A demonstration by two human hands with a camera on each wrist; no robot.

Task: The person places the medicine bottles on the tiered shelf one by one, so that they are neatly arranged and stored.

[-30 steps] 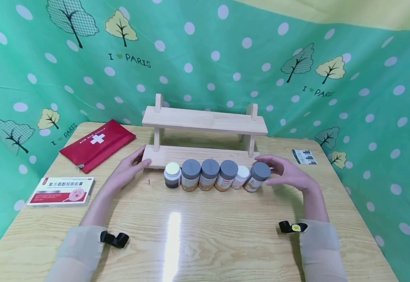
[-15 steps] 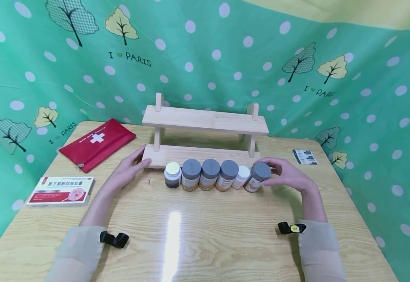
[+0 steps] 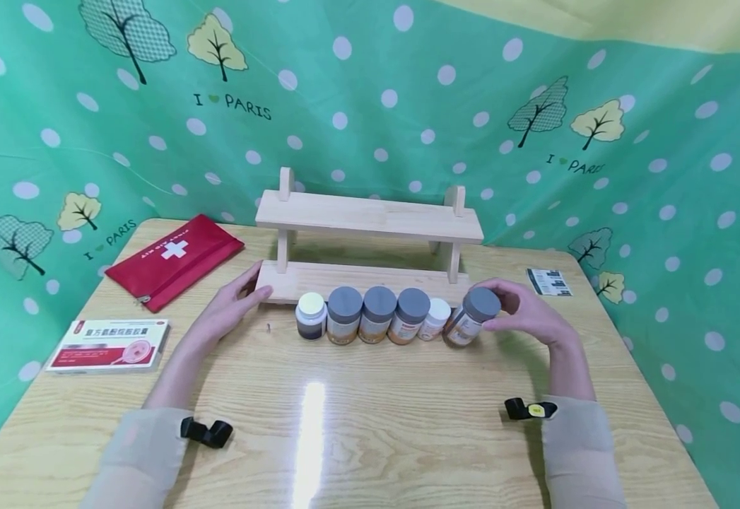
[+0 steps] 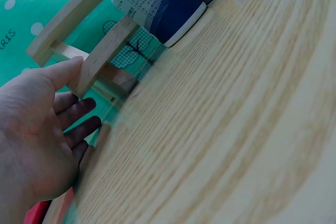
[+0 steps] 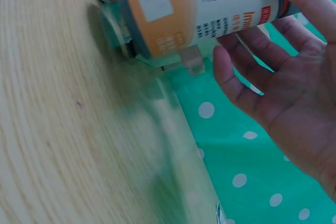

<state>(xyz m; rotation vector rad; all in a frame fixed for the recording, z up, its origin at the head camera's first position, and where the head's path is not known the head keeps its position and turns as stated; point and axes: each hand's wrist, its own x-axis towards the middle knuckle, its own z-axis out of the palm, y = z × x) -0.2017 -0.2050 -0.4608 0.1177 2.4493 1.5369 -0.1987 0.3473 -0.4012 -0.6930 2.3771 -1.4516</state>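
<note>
A two-tier wooden shelf stands at the back of the table. My left hand grips the left end of its lower board, thumb at the front edge and fingers behind, as the left wrist view also shows. A row of pill bottles lines the board's front. At the row's right end, my right hand holds a grey-capped pill bottle near its cap, and the bottle leans right. In the right wrist view its orange and white label faces the camera, with its base raised off the table.
Beside it in the row are a small white bottle, several grey-capped bottles and a white-capped bottle with a dark label. A red first aid pouch and medicine box lie left; a blister pack lies right.
My right hand has taken hold of the rightmost pill bottle and tilted it to the right, slightly away from the small white bottle. The left hand stays on the shelf's end.
</note>
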